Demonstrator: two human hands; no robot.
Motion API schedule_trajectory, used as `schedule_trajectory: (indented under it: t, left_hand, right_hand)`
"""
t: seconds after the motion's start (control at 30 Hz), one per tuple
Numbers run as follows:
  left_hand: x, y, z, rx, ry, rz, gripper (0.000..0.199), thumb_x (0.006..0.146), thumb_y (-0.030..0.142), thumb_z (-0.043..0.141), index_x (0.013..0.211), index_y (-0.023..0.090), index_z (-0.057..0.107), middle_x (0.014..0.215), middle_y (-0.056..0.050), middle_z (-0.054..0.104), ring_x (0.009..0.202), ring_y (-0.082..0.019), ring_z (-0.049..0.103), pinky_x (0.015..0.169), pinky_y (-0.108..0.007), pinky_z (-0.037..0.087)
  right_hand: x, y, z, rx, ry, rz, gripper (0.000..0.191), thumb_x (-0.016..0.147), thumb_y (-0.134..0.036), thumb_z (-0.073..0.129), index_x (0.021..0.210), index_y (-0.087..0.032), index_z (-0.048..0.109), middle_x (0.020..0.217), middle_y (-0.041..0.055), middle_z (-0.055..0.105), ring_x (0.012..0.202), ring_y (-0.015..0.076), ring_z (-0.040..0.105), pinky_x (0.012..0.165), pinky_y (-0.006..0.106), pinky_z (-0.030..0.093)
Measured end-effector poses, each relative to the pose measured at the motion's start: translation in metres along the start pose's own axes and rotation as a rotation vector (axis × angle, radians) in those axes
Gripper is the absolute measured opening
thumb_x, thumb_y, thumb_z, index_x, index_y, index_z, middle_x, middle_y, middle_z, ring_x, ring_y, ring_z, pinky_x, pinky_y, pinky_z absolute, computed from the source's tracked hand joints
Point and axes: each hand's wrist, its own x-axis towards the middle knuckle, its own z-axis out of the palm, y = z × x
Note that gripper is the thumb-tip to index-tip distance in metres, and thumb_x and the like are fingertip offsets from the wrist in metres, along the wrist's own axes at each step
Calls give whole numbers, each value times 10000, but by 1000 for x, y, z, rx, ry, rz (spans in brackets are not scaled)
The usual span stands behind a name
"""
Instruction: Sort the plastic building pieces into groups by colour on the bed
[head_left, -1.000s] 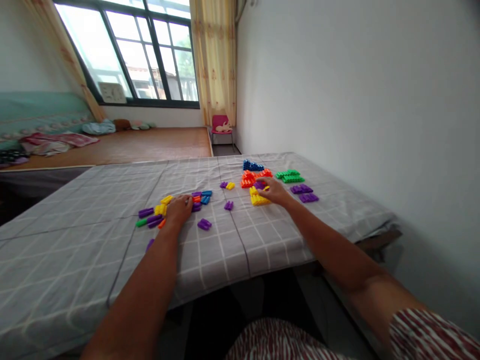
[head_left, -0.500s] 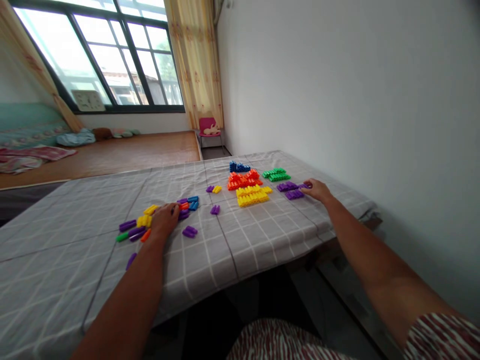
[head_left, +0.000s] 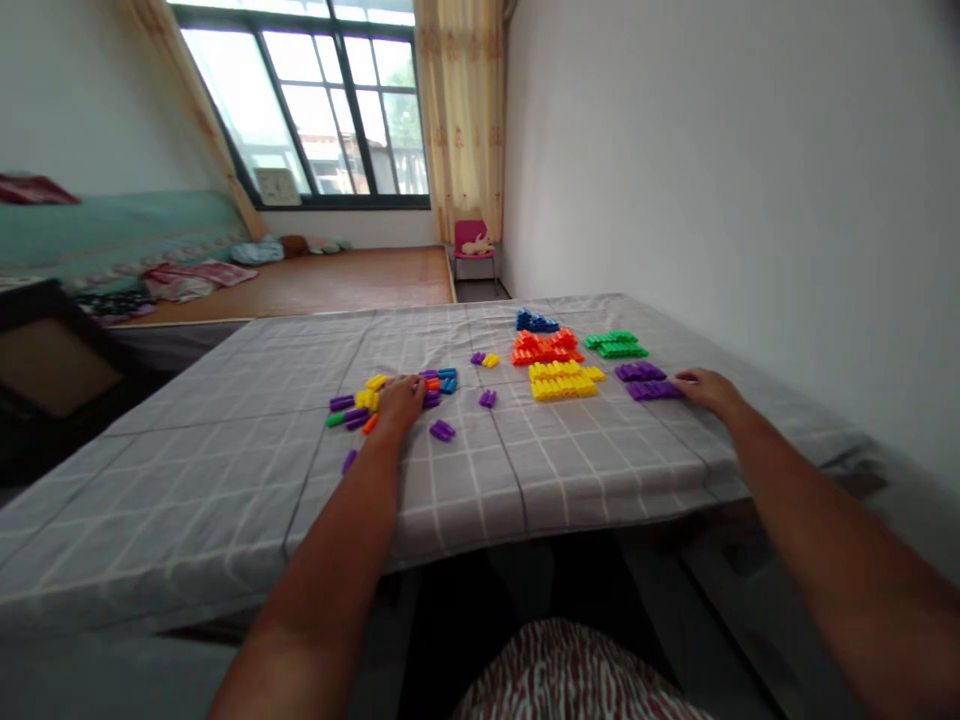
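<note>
My left hand [head_left: 403,400] rests on a loose mix of coloured pieces at the left; its fingertips are partly hidden among them. My right hand [head_left: 703,388] touches the right end of the purple pieces [head_left: 654,390], its fingers bent around something I cannot make out. Left of the purple group lie rows of yellow pieces [head_left: 564,388], with orange-red pieces [head_left: 546,347] behind them and dark blue pieces [head_left: 535,321] farthest back. Green pieces [head_left: 616,345] sit behind the purple ones. Small purple pieces [head_left: 442,431] lie between my hands.
The pieces lie on a table with a grey checked cloth [head_left: 465,490]. A white wall [head_left: 712,180] runs along the right. Beyond the table are a wooden platform [head_left: 360,278], a pink chair [head_left: 470,238] and a window [head_left: 330,110].
The view has turned left, so the table appears farther right. A purple piece that was at my right fingertips now lies in the front purple row. My left hand stays over the mixed pieces.
</note>
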Motion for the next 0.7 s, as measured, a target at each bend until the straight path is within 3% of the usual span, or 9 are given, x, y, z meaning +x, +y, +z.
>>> schedule_trajectory:
  t: [0.1, 0.17, 0.27, 0.33, 0.43, 0.5, 0.57, 0.63, 0.7]
  left_hand:
    - [1, 3, -1, -3, 63, -20, 334, 905, 315, 413, 953, 161, 706, 1009, -125, 703, 986, -242, 617, 940, -390, 451]
    - [3, 2, -8, -69, 206, -16, 306, 904, 279, 420, 969, 175, 701, 1035, -97, 702, 1028, -224, 604, 973, -374, 435]
    - [6, -6, -31, -155, 434, -92, 295, 894, 217, 426, 1032, 172, 683, 1083, -84, 695, 1074, -205, 591, 1007, -360, 410]
    - [5, -18, -55, -163, 436, -162, 302, 895, 229, 432, 1056, 165, 679, 1094, -93, 694, 1074, -209, 599, 1000, -361, 414]
    - [-7, -47, -96, -121, 115, -126, 359, 856, 368, 538, 1131, 172, 660, 1186, -108, 664, 1128, -234, 587, 1004, -356, 410]
    - [-21, -71, -119, -73, -177, -74, 571, 744, 470, 660, 1236, 187, 604, 1307, -119, 594, 1207, -263, 540, 1024, -357, 394]
    - [-37, -92, -135, -28, -385, -71, 818, 595, 504, 763, 1321, 202, 533, 1402, -130, 510, 1270, -294, 486, 1037, -366, 384]
    - [-51, -107, -141, -7, -482, -94, 960, 502, 460, 819, 1364, 199, 487, 1431, -144, 476, 1278, -312, 476, 1033, -375, 390]
    - [-58, -110, -136, -24, -490, -129, 946, 518, 374, 819, 1376, 176, 474, 1389, -159, 517, 1199, -310, 545, 995, -382, 426]
  right_hand:
    - [10, -34, 7, -30, 58, -60, 313, 867, -286, 519, 1090, -124, 665, 1011, 201, 684, 936, 279, 632, 842, 405, 471]
    - [5, -77, 13, 47, 99, -264, 328, 861, -292, 505, 1124, -155, 645, 1098, 184, 670, 979, 269, 620, 881, 398, 461]
    - [-25, -155, 24, 249, -67, -620, 323, 871, -319, 492, 1128, -178, 629, 1126, 129, 667, 954, 238, 634, 873, 390, 489]
    - [-51, -200, 33, 343, -209, -728, 331, 872, -344, 507, 1144, -194, 620, 1086, 104, 680, 896, 218, 656, 839, 384, 514]
    - [-82, -240, 47, 404, -429, -850, 361, 846, -360, 564, 1184, -241, 603, 1156, 83, 654, 838, 191, 671, 801, 360, 536]
    - [-92, -254, 56, 414, -544, -917, 387, 821, -340, 604, 1199, -258, 594, 1225, 81, 617, 797, 171, 672, 787, 343, 539]
    - [-97, -265, 64, 405, -577, -950, 396, 805, -309, 626, 1196, -250, 597, 1244, 91, 599, 735, 151, 665, 776, 337, 536]
    - [-102, -280, 71, 406, -560, -975, 397, 805, -297, 635, 1194, -234, 596, 1229, 102, 598, 678, 131, 650, 766, 332, 530]
    - [-110, -299, 75, 426, -547, -1010, 396, 810, -305, 644, 1194, -223, 591, 1206, 105, 601, 669, 124, 641, 758, 324, 522]
